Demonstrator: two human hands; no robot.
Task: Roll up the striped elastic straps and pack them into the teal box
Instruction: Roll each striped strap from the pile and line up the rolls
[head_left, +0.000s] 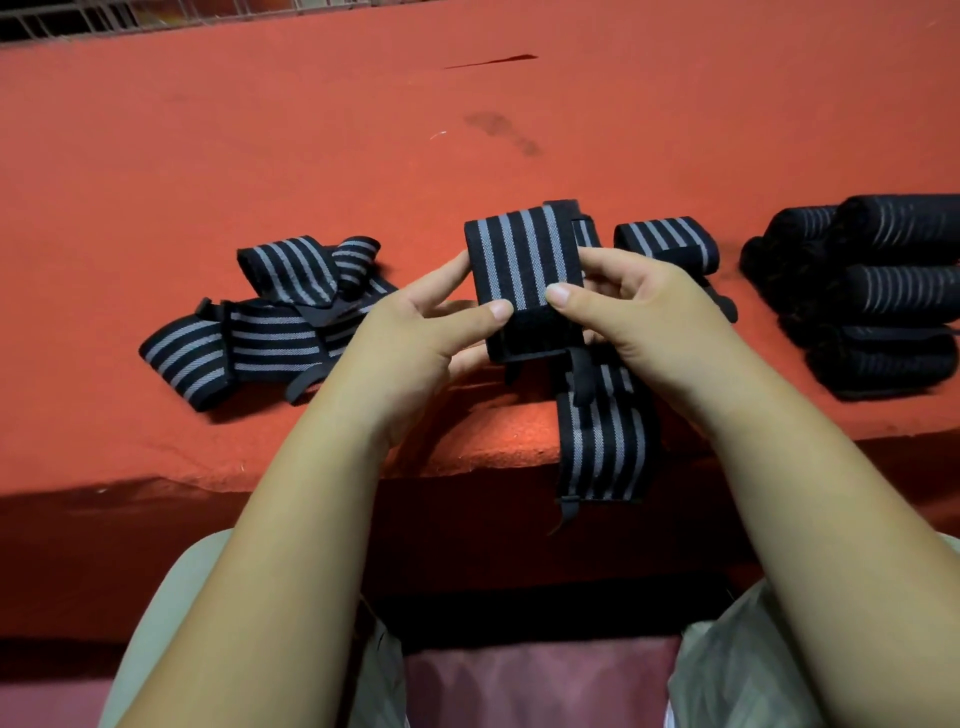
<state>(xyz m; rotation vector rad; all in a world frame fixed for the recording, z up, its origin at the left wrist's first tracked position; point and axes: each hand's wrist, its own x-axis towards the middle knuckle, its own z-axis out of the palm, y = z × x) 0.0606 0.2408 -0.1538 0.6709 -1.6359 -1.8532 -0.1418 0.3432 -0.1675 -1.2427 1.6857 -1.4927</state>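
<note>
Head: held strap (519, 260) between loose straps (270, 322), rolls (883, 291)

Both hands (415, 332) (639, 312) pinching striped strap (519, 260), loose straps (270, 317) left, rolls (883, 280) right

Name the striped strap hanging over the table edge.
The middle strap, under the right hand; its tail drapes off the edge, the others lie wholly on top.
</note>
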